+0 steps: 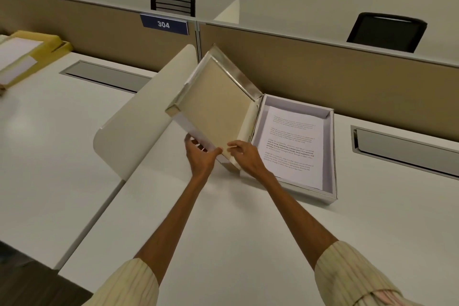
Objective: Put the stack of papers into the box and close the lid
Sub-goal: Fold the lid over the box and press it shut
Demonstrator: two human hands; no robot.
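A shallow silver-edged box [331,156] lies open on the white desk, right of centre. Inside it rests the stack of papers [293,146], printed side up. The hinged lid [218,104], beige inside with a silver rim, is raised and tilted, joined to the box along its left side. My left hand [201,154] grips the lid's near outer edge from underneath. My right hand [244,155] pinches the lid's near edge from the inner side, just left of the box.
A curved cream divider [139,117] stands left of the lid. Tan partition panels [347,74] run behind the box, with a "304" sign [164,24]. A yellow box with papers [24,54] sits far left. Grey cable hatches [407,149] are set in the desk.
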